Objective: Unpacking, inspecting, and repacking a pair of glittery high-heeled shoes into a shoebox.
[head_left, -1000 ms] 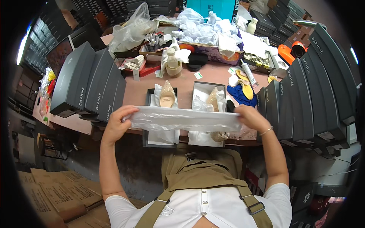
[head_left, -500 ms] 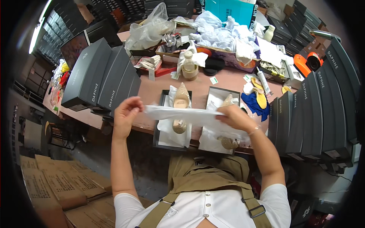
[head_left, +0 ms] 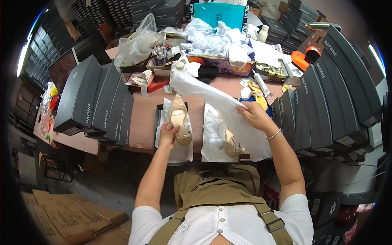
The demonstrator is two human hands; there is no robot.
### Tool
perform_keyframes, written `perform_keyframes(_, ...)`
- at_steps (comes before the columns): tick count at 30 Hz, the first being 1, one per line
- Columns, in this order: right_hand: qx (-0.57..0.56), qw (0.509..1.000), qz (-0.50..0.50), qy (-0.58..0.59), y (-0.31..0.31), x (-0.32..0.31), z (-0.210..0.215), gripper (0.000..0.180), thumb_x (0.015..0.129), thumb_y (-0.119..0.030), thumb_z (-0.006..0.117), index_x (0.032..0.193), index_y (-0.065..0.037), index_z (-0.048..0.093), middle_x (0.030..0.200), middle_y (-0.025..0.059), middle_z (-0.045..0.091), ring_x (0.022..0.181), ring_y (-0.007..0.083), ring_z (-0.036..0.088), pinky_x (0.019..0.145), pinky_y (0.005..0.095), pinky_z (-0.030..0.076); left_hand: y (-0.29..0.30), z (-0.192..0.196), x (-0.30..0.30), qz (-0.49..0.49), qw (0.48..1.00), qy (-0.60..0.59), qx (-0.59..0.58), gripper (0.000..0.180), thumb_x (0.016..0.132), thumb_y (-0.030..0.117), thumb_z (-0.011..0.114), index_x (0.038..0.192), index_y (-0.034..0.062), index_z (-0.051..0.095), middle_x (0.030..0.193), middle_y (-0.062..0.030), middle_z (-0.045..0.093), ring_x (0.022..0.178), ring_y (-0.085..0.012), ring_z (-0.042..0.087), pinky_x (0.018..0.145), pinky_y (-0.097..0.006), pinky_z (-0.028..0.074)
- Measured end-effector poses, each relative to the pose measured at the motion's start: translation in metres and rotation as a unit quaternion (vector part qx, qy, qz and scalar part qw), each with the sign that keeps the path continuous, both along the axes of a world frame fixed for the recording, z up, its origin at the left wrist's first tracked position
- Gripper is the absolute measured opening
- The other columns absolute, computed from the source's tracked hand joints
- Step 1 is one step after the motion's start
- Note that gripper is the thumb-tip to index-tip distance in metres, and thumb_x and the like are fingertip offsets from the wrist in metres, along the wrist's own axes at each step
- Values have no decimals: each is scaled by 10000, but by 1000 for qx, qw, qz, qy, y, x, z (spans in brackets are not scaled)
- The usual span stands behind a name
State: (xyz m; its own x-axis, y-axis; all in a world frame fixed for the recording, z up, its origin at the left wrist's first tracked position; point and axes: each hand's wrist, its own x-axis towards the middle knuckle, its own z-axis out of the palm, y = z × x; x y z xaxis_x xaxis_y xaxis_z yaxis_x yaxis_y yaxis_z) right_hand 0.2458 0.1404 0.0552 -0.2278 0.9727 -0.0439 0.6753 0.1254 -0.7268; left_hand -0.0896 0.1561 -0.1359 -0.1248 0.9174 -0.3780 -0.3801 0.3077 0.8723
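Note:
My left hand (head_left: pixel 168 134) is closed on a glittery gold pointed shoe (head_left: pixel 179 116), gripping its side above the left shoebox (head_left: pixel 158 114). White paper lines that dark box. A long sheet of white tissue paper (head_left: pixel 214 98) trails from my right hand (head_left: pixel 257 117), which pinches its edge. The sheet stretches up and to the left across the table and also drapes down on the right. Under it, a second gold shoe (head_left: pixel 232 147) lies on white paper (head_left: pixel 211 130) in the right box, whose rim is mostly hidden.
Grey shoeboxes stand in rows on the left (head_left: pixel 87 98) and right (head_left: pixel 326 90). At the back are a heap of crumpled white paper (head_left: pixel 220 38), a clear plastic bag (head_left: pixel 139 41) and an orange tape dispenser (head_left: pixel 300 60). Flattened cartons (head_left: pixel 65 216) lie at lower left.
My left hand has let go of the tissue and taken hold of the left shoe, which is now tilted. My right hand still holds the sheet, now hanging loose and spread out.

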Motion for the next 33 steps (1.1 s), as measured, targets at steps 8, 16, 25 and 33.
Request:
perform_keyframes(8, 110, 985, 53, -119, -4, -30, 30, 252, 872, -150, 563, 1075, -6, 597, 781, 256, 599, 718, 401, 581, 660, 422, 460, -114, 110, -4, -154, 907, -380, 99, 617, 751, 37, 561, 1344, -15, 399, 1143, -142, 538, 783, -147, 536, 674, -263, 528)
perform_keyframes(16, 41, 967, 204, -150, -101, -59, 1, 450, 793, -38, 572, 1242, -54, 549, 842, 195, 636, 756, 377, 609, 659, 422, 481, -170, 107, 13, -446, 867, -219, -40, 762, 876, 549, 560, 1383, 12, 373, 1259, -93, 536, 1113, -148, 544, 947, -292, 441)
perform_keyframes(25, -68, 975, 186, 102, -144, -30, -21, 487, 790, -37, 610, 1267, -23, 512, 934, 238, 625, 844, 422, 581, 736, 387, 490, -179, 76, 86, -289, 888, -345, -98, 663, 879, 325, 654, 1380, 22, 344, 1304, -117, 502, 1167, -203, 527, 980, -351, 447)
perform_keyframes(33, -109, 974, 93, 174, -141, -17, -21, 359, 805, 15, 568, 1163, 9, 545, 946, 243, 624, 839, 411, 595, 728, 365, 487, -174, 89, 91, -217, 916, -316, -115, 622, 779, -4, 621, 1352, 7, 378, 1266, -132, 523, 1154, -231, 538, 978, -365, 454)
